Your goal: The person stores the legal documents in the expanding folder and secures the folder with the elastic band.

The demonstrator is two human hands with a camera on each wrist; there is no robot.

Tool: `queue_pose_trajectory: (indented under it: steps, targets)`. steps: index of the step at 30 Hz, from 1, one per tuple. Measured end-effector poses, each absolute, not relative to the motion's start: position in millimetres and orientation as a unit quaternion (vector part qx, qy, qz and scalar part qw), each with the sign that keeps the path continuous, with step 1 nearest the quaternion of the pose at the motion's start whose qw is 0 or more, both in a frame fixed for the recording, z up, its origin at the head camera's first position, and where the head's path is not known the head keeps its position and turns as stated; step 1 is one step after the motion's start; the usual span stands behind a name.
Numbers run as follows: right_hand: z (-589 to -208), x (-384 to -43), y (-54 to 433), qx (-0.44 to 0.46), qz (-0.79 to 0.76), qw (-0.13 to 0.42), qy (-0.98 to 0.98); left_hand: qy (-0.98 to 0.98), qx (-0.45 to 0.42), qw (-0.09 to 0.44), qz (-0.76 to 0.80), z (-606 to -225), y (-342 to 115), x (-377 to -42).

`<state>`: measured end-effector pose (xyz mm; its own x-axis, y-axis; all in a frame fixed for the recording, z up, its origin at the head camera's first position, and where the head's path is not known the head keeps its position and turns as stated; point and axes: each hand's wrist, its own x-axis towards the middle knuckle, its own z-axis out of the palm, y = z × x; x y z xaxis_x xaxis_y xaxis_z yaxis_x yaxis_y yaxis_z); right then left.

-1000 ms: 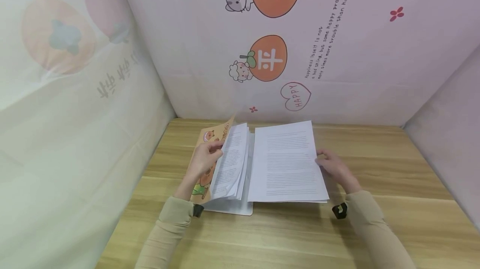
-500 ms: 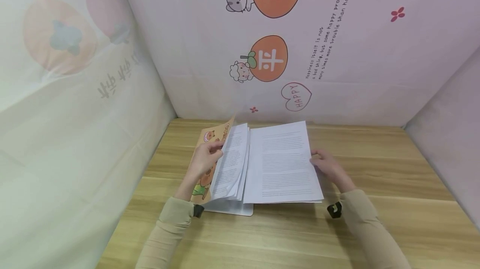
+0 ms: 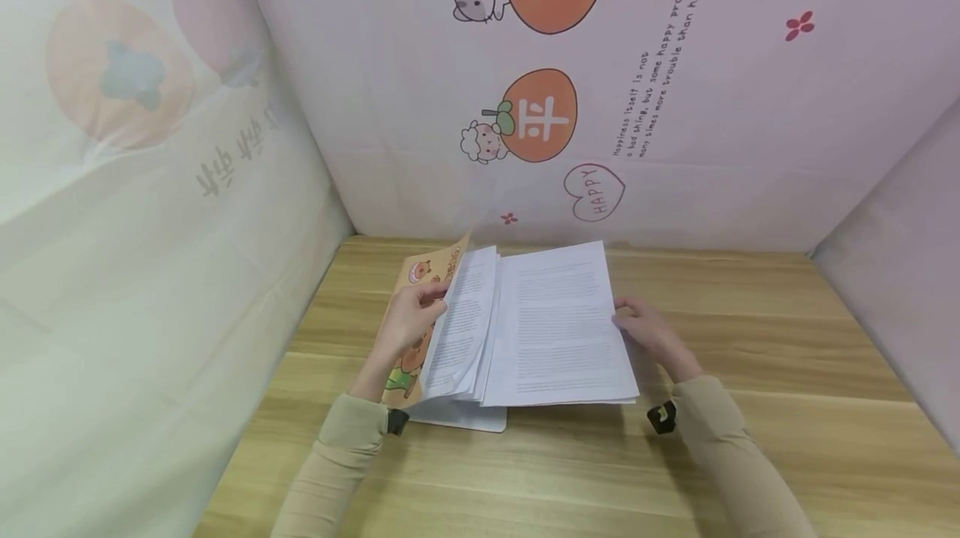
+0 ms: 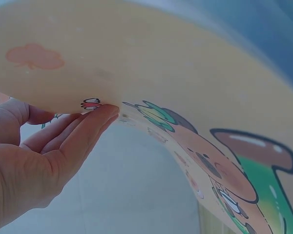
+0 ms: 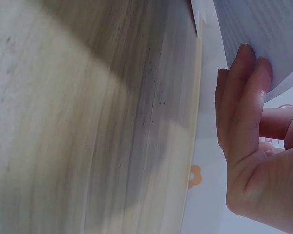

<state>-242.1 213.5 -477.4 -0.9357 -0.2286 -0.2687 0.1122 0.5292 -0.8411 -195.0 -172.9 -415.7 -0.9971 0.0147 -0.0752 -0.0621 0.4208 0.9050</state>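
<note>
My left hand (image 3: 408,319) pinches the raised free edge of an orange cover (image 3: 446,260) printed with cartoon animals. In the left wrist view the same cover (image 4: 151,53) bows over the fingers. Beneath it lie several loose printed sheets (image 3: 463,313), fanned at the lower corner, on a pale backing (image 3: 465,419). My right hand (image 3: 654,336) pinches the right edge of another set of printed papers (image 3: 558,326), held tilted just right of the fanned sheets. Their left edge meets or slips behind those sheets; which one, I cannot tell. The folder's spine is hidden.
A wooden table (image 3: 540,480) carries everything. A white cloth with cartoon fruit hangs as a back wall (image 3: 675,205), and a similar left wall (image 3: 165,271) and plain right wall (image 3: 892,188) flank it. Both wrists wear black straps (image 3: 662,418).
My right hand has moved left with the printed papers, covering the gap that showed between them and the fanned sheets. The left hand stays put, with the cover raised.
</note>
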Motion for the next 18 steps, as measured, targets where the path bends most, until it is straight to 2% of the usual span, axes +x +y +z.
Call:
queue_pose_trajectory:
  steps: [8,18]
  targets:
    - [-475.6,-245.1,204.5,-0.02,-0.49,0.187,0.851,0.857,0.0,0.008,0.515,-417.9,-171.7,-195.8]
    - [-478.1,-244.1,191.9,-0.032,-0.515,0.192,0.835,0.859,0.007,0.013,0.512,-419.0,-170.7,-197.7]
